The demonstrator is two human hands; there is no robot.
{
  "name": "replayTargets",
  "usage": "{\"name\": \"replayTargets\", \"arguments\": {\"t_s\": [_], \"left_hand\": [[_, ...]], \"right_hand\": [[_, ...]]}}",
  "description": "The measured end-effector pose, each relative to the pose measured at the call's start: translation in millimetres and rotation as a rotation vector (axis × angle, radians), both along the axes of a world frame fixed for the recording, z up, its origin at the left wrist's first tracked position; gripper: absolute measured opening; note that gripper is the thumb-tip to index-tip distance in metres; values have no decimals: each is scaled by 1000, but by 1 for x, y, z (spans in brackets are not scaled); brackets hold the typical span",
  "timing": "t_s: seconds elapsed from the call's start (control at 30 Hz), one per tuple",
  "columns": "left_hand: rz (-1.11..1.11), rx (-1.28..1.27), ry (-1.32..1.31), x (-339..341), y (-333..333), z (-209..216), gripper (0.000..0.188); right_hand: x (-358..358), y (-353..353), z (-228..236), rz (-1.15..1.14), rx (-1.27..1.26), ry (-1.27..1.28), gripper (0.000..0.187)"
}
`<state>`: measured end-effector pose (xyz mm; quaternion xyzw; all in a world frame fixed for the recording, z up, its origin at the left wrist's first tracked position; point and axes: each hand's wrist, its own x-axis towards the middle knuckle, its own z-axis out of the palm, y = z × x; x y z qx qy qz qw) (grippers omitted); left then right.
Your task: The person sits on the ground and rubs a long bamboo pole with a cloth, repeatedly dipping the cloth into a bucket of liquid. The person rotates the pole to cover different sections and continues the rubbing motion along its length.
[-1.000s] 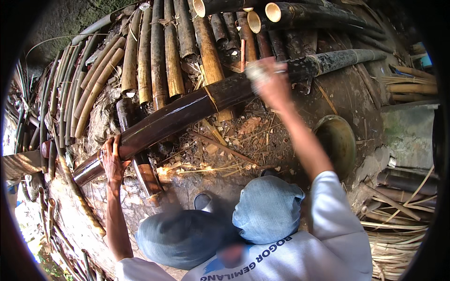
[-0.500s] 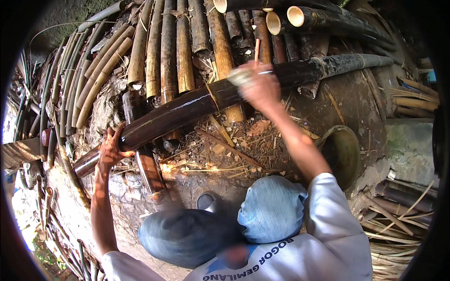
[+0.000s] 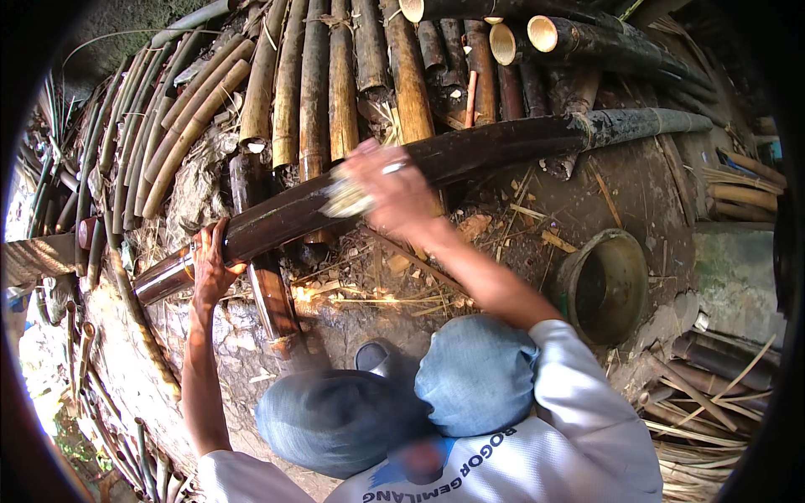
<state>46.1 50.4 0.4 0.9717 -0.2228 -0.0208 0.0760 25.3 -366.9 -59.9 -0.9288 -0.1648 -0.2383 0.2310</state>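
A long dark bamboo pole (image 3: 486,152), wet and shiny, lies slantwise from the lower left to the upper right, greyish toward its far right end. My left hand (image 3: 212,261) is closed around it near the left end, fingers over the top and thumb on the near side. Against the pole's middle, my right hand (image 3: 392,186) holds a pale, fibrous scrubbing pad (image 3: 345,198); motion blurs both. Under the pole's left part, a shorter dark bamboo piece (image 3: 270,295) runs crosswise.
Several bamboo lengths (image 3: 344,92) lie side by side beyond the pole, with thick cut culms (image 3: 579,40) at the far right. A worn round bucket (image 3: 568,281) stands on the right. Bamboo scraps and strips litter the ground, and a concrete block (image 3: 738,268) sits farther right.
My right hand has slid left along the pole with the pad. My left hand keeps its place near the pole's left end. The whole view has shifted slightly.
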Motion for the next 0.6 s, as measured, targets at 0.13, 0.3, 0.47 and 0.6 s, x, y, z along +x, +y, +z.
{"name": "replayTargets", "arguments": {"t_s": [0.13,0.3,0.47,0.6], "left_hand": [[52,23,-15,-15,10,6,105],[118,65,-144,-22,-10,-12,104],[109,54,-154,-18,-27,-17,106],[187,67,-181,-34,10,-14,106]], "right_hand": [[-4,-162,28,-513,-46,204,53],[9,-135,32,-686,-80,580,66],[4,16,-4,-28,-194,-38,55],[1,-113,31,-381,-32,335,51]]}}
